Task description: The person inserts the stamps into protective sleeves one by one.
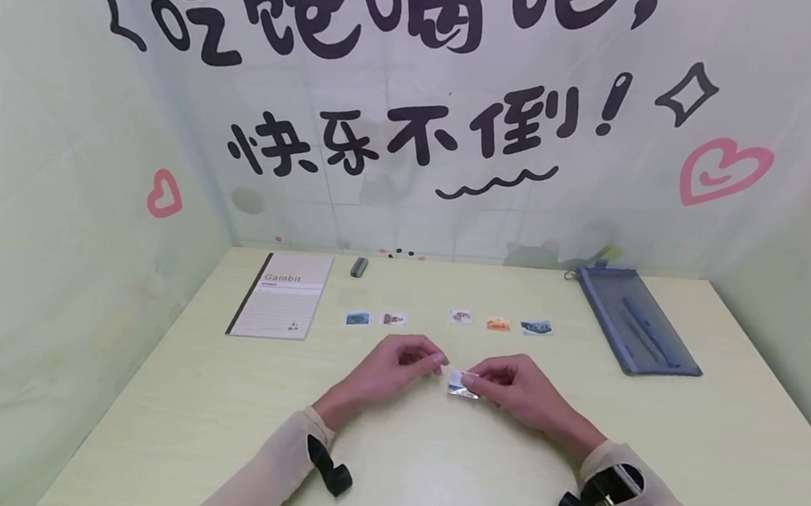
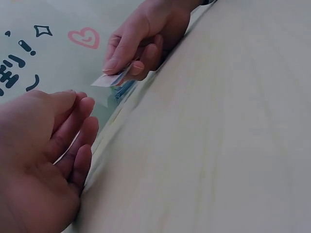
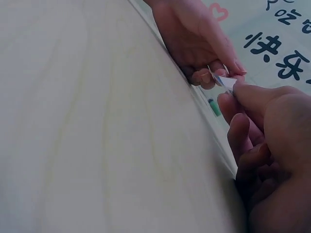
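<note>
Between its thumb and fingers, my right hand (image 1: 521, 387) pinches a small flat packet (image 1: 464, 390) with a white top and a shiny, silvery lower edge. Its pale corner (image 2: 102, 81) points toward my left hand (image 1: 403, 362) in the left wrist view. The left thumb and index fingertip come together right by that corner; I cannot tell whether they grip anything. Beyond the hands, small stamp-like pictures lie in a row: a blue-green one (image 1: 358, 318), a brownish one (image 1: 394, 319), a pale one (image 1: 461, 316), an orange one (image 1: 498, 324) and a dark blue one (image 1: 536, 327).
A notebook marked Gambit (image 1: 280, 296) lies at the back left of the pale table (image 1: 381, 481). Near it is a small green and dark eraser-like block (image 1: 359, 267). At the back right, a blue mesh zip pouch (image 1: 636, 322) has a pen inside. Printed cloth hangs behind.
</note>
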The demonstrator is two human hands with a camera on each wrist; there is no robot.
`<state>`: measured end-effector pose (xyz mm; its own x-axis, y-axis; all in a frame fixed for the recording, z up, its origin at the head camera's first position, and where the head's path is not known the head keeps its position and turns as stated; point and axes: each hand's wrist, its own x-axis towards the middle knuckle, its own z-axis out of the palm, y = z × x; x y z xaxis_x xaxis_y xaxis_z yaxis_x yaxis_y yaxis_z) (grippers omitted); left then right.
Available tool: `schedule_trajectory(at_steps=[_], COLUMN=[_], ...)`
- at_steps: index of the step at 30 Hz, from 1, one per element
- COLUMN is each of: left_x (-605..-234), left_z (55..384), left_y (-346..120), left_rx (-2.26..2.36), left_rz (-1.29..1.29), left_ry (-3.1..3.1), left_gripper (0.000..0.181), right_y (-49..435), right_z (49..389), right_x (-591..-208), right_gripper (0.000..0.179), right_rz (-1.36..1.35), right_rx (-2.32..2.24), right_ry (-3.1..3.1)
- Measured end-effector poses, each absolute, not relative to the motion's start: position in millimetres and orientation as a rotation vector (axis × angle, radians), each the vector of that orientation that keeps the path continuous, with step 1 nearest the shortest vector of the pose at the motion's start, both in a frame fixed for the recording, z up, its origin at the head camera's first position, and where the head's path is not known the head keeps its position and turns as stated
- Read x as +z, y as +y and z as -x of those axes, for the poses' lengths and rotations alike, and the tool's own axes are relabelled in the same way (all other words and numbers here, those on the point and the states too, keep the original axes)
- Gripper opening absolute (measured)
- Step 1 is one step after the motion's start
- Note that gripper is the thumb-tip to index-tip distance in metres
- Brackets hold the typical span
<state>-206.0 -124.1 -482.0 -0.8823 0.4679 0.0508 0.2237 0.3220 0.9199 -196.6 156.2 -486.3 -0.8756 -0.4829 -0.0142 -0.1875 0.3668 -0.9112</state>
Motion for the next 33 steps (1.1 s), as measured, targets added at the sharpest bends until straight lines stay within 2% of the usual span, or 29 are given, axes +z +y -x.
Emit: schedule_trajectory(at_steps=[6,15,19,24,33], left_x=[-472.7,-465.3,-461.8,-458.2,-453.0], left_z=[227.7,256.6,263.2,269.5,271.4], left_y=[-153.7,-184.5,-185.8,-186.1,-184.8], left_rx=[1.58,1.035,0.815,0.653,0.681], left_rz=[-0.493,-0.432,-0.478,-0.504,-0.518], left_ry=[2.633,2.982,3.009,3.025,2.953], left_gripper=[0.014,0.024,0.032,0.033,0.032], right_y=[149.8,123.1,104.9,83.8,62.3], right_z=[206.7,246.2,268.5,291.3,304.4], right_x=[-483.7,-466.2,-460.9,-458.8,-456.7], right_gripper=[0.02,0.031,0.026,0.021,0.018], right_rz=[0.518,0.535,0.547,0.608,0.62], right_rx=[-1.492,-1.461,-1.36,-1.222,-0.976], right_ry=[2.406,2.551,2.64,2.713,2.833])
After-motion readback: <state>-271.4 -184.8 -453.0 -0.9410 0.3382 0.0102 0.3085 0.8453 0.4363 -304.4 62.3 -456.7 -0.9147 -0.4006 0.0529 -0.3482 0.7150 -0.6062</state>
